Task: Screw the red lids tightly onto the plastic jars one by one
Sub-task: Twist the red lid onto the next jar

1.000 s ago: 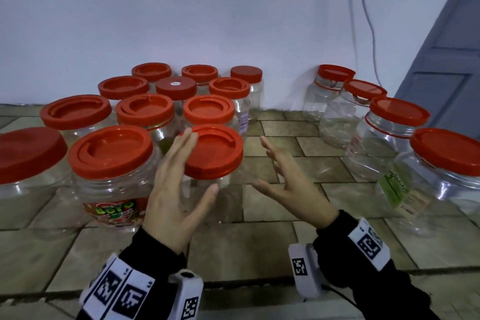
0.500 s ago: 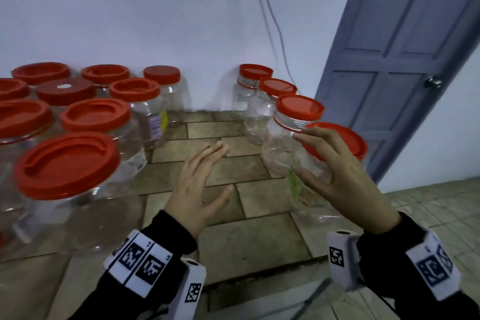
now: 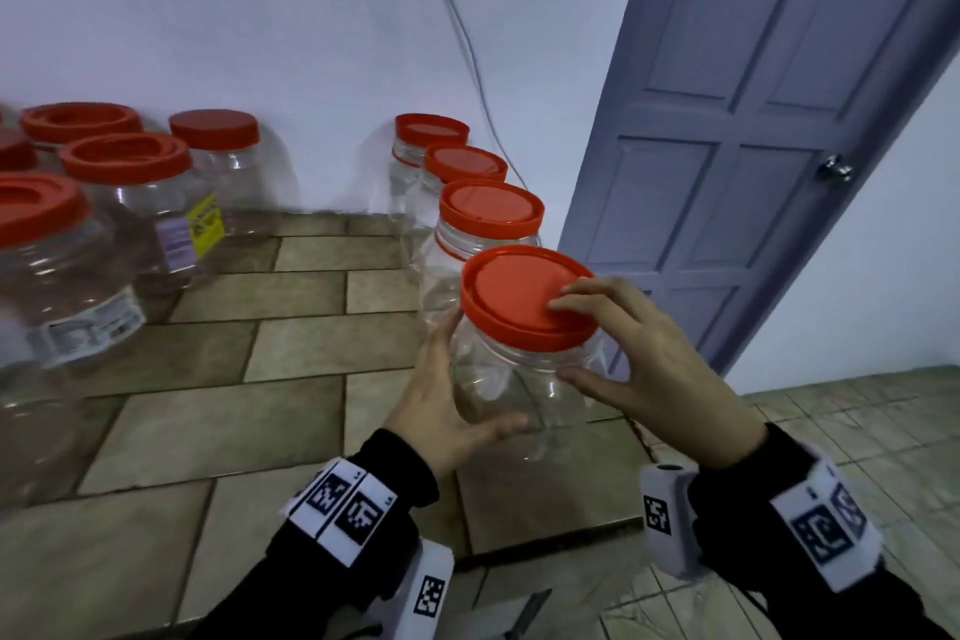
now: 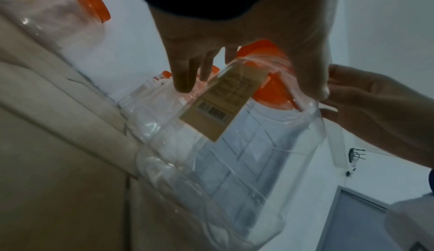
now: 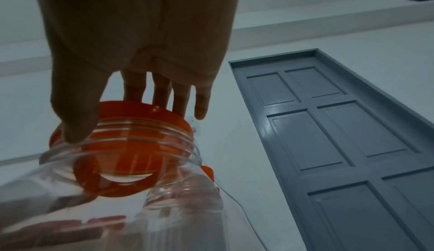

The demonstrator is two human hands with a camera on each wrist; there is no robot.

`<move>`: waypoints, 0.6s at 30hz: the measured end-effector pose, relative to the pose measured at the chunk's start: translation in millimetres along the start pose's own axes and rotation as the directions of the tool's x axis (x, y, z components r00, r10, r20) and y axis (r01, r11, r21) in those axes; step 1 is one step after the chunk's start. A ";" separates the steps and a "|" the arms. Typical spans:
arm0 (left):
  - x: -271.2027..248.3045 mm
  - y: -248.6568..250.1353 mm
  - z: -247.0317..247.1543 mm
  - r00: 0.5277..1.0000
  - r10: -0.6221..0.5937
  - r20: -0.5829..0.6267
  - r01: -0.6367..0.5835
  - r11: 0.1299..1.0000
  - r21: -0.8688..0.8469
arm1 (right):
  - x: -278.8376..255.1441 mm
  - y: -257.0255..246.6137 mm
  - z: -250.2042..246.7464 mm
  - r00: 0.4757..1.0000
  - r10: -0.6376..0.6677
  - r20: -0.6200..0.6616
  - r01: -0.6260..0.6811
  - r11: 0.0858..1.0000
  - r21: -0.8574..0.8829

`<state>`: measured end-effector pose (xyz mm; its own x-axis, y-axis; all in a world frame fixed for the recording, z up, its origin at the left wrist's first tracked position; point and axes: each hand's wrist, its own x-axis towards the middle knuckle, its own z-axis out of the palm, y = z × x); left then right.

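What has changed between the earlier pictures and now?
Both hands moved right, away from the left jars. The left hand now holds the nearest jar of the right row; the right hand grips its red lid. The other jars stayed put.

So my left hand [image 3: 441,411] is cupped around the side of the jar [image 3: 498,379], fingers [image 3: 441,338] pointing up along it and thumb stretched across the front lower down. My right hand [image 3: 654,369] grips the lid [image 3: 514,296] from the right, fingertips [image 3: 566,301] bent over the top, thumb tucked just under the rim. Both forearms reach forward in black sleeves [image 3: 400,463].
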<state>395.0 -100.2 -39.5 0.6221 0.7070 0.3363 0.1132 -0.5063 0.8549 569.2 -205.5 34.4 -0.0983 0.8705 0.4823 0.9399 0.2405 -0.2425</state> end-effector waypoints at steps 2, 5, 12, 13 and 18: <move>2.3 0.0 8.1 0.999 -0.018 -0.041 0.018 1.000 -0.018 | 2.7 2.7 -3.6 0.998 -0.056 -0.027 0.056 0.998 0.003; 2.4 -2.9 9.3 0.996 -0.019 -0.087 0.015 0.999 -0.051 | 6.4 3.6 -5.2 0.989 -0.117 -0.090 0.121 0.992 0.044; -18.1 -8.1 -37.6 0.988 -0.043 -0.149 0.043 0.999 -0.002 | 40.4 -12.5 -0.7 0.959 -0.042 -0.279 0.156 0.904 0.399; -20.4 -9.2 -47.5 0.985 -0.036 -0.166 0.035 0.999 -0.007 | 49.0 -15.2 2.7 0.962 -0.013 -0.274 0.140 0.882 0.450; -26.8 -21.9 -102.7 0.966 0.009 -0.260 0.011 0.997 0.076 | 93.6 -34.1 30.9 0.952 0.091 -0.294 0.107 0.798 0.593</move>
<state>296.3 -57.4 -26.6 0.4003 0.8064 0.4353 0.1785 -0.5345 0.8261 517.9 -118.9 61.9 0.0881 0.7240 0.6842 0.5459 0.5394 -0.6411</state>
